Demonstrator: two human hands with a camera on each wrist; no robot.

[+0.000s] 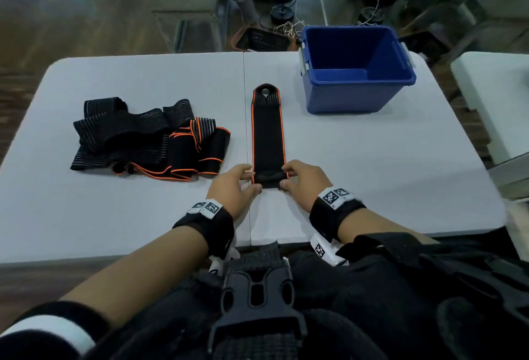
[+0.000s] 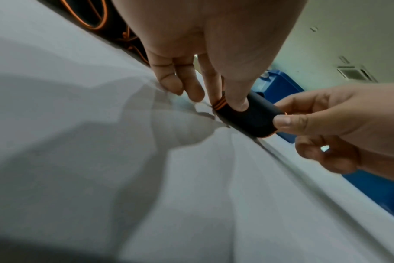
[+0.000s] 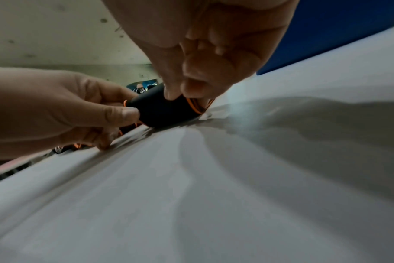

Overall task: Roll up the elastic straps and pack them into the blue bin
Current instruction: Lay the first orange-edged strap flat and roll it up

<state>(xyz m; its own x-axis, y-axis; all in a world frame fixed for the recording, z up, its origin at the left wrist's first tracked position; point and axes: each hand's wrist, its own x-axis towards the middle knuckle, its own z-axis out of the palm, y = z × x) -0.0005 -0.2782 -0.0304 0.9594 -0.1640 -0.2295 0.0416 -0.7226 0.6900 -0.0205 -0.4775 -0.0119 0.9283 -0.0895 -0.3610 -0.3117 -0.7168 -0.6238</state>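
Both hands are working the near end of the orange-edged strap (image 1: 267, 130), which is lying flat on the surface (image 1: 372, 159) just left of the blue bin (image 1: 355, 70) and reaching toward the person. The left hand (image 1: 233, 186) and right hand (image 1: 305, 180) are each pinching one end of the small started roll (image 2: 250, 117), grip closed on the fabric with thumb against fingers. The bin is looking empty, though its near floor is hidden. Risks: uneven pull from one hand is likely skewing the roll into a cone; elastic spring-back is likely loosening it if either pinch slips. The pile of unrolled straps (image 1: 148, 136) is sitting well left of the bin.
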